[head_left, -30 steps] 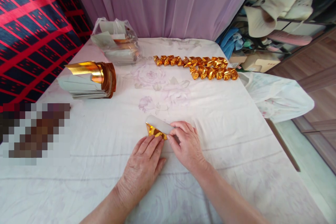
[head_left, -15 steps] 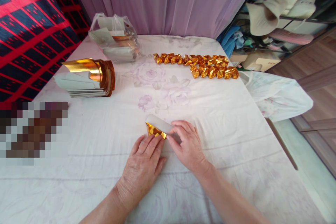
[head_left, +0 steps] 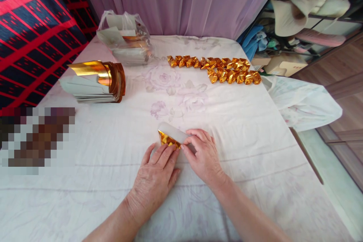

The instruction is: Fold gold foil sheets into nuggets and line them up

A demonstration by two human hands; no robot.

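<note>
Gold-foil paper (head_left: 169, 138), half folded with its white back showing, lies on the cloth-covered table (head_left: 255, 151) near the middle of its near half, touching both hands. From the left hand (head_left: 155, 176) it sits at about one o'clock, right at the fingertips; from the right hand (head_left: 202, 155) it sits at about ten o'clock. Its long axis runs from ten o'clock down to four o'clock, with the gold triangular corner at the left end and the white strip passing under the right fingers (head_left: 195, 136). Both hands are equally close, each already on it: the left fingers lie nearly flat and together, pressing the gold corner down, while the right thumb and forefinger are narrowed to a pinch on the paper's edge just beside that corner. Well apart at eleven o'clock stands a stack of foil sheets (head_left: 95, 83), farther back a plastic bag of sheets (head_left: 124, 39), and at one o'clock two rows of folded gold pieces (head_left: 217, 70). Against the frames of a second and half a second ago little differs: the hands and paper keep the same hold and place, and only the camera has tilted slightly, shifting the whole scene a touch.
</note>
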